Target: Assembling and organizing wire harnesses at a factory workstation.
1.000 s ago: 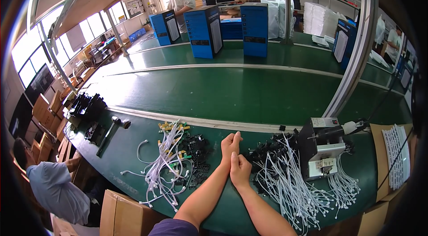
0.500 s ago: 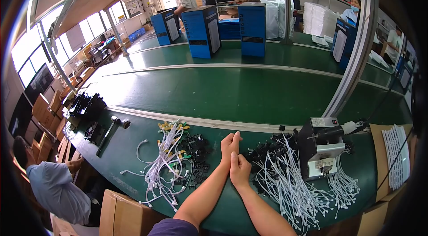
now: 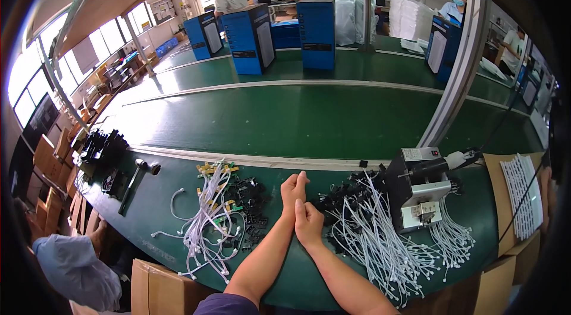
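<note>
My left hand [image 3: 293, 191] is closed in a loose fist with the thumb up, and nothing shows in it. Just nearer, my right hand [image 3: 308, 223] is also a fist, thumb raised, resting against my left wrist. Both are over the green workbench [image 3: 300, 276], between two heaps. To the left lies a bundle of white cables [image 3: 205, 220] with small yellow-green boards [image 3: 215, 168], beside a pile of small black plastic parts [image 3: 250, 199]. On the right, another heap of white cables [image 3: 380, 243] ends in black parts [image 3: 348, 193].
A black bench machine [image 3: 416, 187] stands right, with more white cables [image 3: 449, 234] beside it. White strips [image 3: 523, 196] lie in cardboard. A black-handled tool [image 3: 131, 187] and black parts [image 3: 101, 148] are far left. Blue boxes [image 3: 318, 32] stand behind. A co-worker [image 3: 77, 267] sits left.
The view has swung slightly to the right, so the scene sits further left. My hands keep the same closed, touching pose. The co-worker at the back has turned their head away.
</note>
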`<state>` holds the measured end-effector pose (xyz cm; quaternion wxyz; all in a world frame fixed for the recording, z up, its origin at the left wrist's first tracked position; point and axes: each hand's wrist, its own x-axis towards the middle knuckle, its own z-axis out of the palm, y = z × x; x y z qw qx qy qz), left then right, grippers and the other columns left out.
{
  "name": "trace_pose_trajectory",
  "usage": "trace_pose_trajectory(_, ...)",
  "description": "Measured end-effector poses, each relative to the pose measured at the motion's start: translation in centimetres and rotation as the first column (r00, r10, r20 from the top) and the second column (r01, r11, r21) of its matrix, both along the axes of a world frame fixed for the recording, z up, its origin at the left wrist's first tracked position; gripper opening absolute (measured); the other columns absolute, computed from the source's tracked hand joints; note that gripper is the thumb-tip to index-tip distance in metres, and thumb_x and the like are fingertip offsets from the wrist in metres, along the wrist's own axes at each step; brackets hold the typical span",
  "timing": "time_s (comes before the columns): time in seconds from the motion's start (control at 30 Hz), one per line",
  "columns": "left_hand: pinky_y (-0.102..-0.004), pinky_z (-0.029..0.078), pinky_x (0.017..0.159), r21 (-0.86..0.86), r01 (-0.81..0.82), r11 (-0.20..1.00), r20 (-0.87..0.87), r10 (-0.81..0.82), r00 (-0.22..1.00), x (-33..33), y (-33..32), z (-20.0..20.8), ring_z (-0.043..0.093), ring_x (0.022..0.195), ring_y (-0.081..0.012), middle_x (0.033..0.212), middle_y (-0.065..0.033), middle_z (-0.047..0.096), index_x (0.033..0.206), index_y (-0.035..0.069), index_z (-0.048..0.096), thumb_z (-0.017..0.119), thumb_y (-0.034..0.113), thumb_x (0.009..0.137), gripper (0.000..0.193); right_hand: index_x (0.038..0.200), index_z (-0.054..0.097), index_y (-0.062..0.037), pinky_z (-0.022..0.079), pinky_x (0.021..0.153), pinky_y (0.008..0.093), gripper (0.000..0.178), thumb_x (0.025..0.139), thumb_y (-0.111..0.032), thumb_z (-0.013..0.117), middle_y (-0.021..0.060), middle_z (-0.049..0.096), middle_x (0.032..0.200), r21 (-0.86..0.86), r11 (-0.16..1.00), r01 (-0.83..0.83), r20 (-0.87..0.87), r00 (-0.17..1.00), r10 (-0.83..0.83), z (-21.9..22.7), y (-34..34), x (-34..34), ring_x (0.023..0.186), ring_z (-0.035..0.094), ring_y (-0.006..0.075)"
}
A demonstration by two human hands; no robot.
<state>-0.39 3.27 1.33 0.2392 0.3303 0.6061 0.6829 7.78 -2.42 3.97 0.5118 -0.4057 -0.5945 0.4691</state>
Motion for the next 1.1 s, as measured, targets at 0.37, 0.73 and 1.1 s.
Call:
trace_pose_trajectory(0.37, -0.0217, 0.023, 0.035, 0.041, 0.059, 0.997, 0.102, -0.063, 0.993, -1.1, -0.3, 1.0, 0.033, 0.036, -0.0054, 0.044, 0.002, 0.037, 0.067, 0.003, 0.057, 0.049, 0.029, 0.086, 0.033, 0.064, 0.05, -0.0008, 0.038, 0.049, 0.0319, 0.039, 0.087, -0.032, 0.05, 0.0156, 0.048, 0.056, 0.021, 0.999, -0.034, -0.032, 0.999, 0.035, -0.3, 0.0, -0.2, 0.05, 0.048, 0.0166)
trace_pose_trajectory(0.73, -0.0213, 0.024, 0.032, 0.157, 0.114, 0.981, 0.141, -0.136, 0.981, 0.4, 0.4, -0.1, 0.029, 0.033, -0.0065, 0.043, 0.0016, 0.034, 0.071, 0.001, 0.055, 0.046, 0.017, 0.083, 0.022, 0.081, 0.048, -0.0025, 0.043, 0.051, 0.0307, 0.027, 0.085, -0.029, 0.053, 0.0109, 0.057, 0.063, -0.082, 0.997, 0.004, -0.075, 0.997, -0.01, 0.0, -0.2, 1.4, 0.055, 0.056, 0.019)
trace_pose_trajectory(1.1, -0.0278, 0.04, 0.052, 0.06, -0.047, 0.997, 0.048, 0.044, 0.998, 1.3, 1.6, 1.0, 0.044, 0.058, -0.0081, 0.058, -0.0056, 0.052, 0.072, 0.0, 0.059, 0.057, 0.025, 0.081, 0.026, 0.066, 0.041, -0.0048, 0.031, 0.051, 0.0311, 0.032, 0.09, -0.027, 0.038, 0.0068, 0.041, 0.066, 0.236, 0.972, 0.013, 0.228, 0.971, -0.068, 0.1, 1.8, 0.8, 0.059, 0.04, 0.0174)
